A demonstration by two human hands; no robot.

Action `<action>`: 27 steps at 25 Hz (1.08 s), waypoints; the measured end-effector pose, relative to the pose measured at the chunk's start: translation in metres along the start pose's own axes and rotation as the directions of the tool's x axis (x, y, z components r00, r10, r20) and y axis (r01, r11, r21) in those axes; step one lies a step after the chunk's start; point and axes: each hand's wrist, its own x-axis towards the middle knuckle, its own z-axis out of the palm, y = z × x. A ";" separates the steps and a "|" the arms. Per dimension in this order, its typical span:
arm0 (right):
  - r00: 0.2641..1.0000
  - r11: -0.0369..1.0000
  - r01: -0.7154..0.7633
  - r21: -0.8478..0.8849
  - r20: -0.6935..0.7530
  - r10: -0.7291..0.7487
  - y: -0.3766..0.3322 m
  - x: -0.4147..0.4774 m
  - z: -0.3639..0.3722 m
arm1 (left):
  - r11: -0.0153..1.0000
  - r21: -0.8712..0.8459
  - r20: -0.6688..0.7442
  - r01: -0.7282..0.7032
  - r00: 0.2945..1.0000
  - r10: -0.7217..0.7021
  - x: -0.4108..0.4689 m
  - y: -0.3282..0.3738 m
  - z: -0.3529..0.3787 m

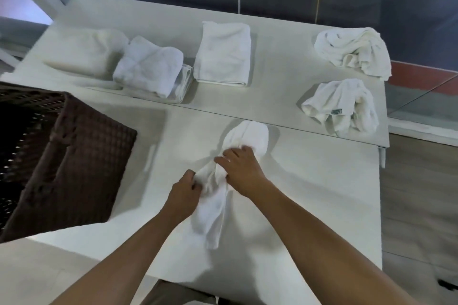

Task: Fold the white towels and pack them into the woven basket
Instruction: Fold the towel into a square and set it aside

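The dark brown woven basket at near left was cut off by the left edge. Its interior was in shadow, so its contents could not be determined.

The fingertips of the left hand were buried in the folds of the long bunched white towel. The right hand covered the towel's middle. Whether it gripped or only pressed could not be determined.

Both forearms were cut off by the near edge.

The large folded white towel at far left was blurred and its edges were indistinct.

The print on the small grey label of the crumpled white towel at right was too small to read.
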 end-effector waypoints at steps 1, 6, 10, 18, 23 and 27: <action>0.998 0.998 -0.034 0.061 -0.048 0.037 -0.006 -0.009 0.002 | 1.000 0.031 -0.025 -0.002 1.000 0.003 -0.004 -0.010 -0.008; 0.874 0.733 -0.309 0.606 -0.124 0.471 -0.018 -0.093 -0.011 | 0.942 0.325 -0.169 -0.085 0.975 0.146 0.000 -0.051 -0.038; 0.750 0.518 -0.317 0.795 -0.124 0.650 -0.037 -0.135 -0.044 | 0.901 0.387 -0.222 -0.198 0.928 0.299 -0.009 -0.054 -0.044; 0.729 -0.240 0.062 0.969 0.121 0.674 -0.113 -0.194 -0.151 | 0.664 0.119 0.175 -0.738 0.674 0.718 -0.080 -0.010 -0.020; 0.624 -0.338 0.233 0.912 0.127 0.771 -0.121 -0.242 -0.195 | 0.627 -0.137 0.264 -0.767 0.581 0.770 -0.126 0.016 -0.057; 0.480 0.099 -0.194 0.976 0.006 0.877 -0.113 -0.286 -0.197 | 0.627 -0.131 0.192 -0.768 0.601 0.776 -0.161 0.036 -0.109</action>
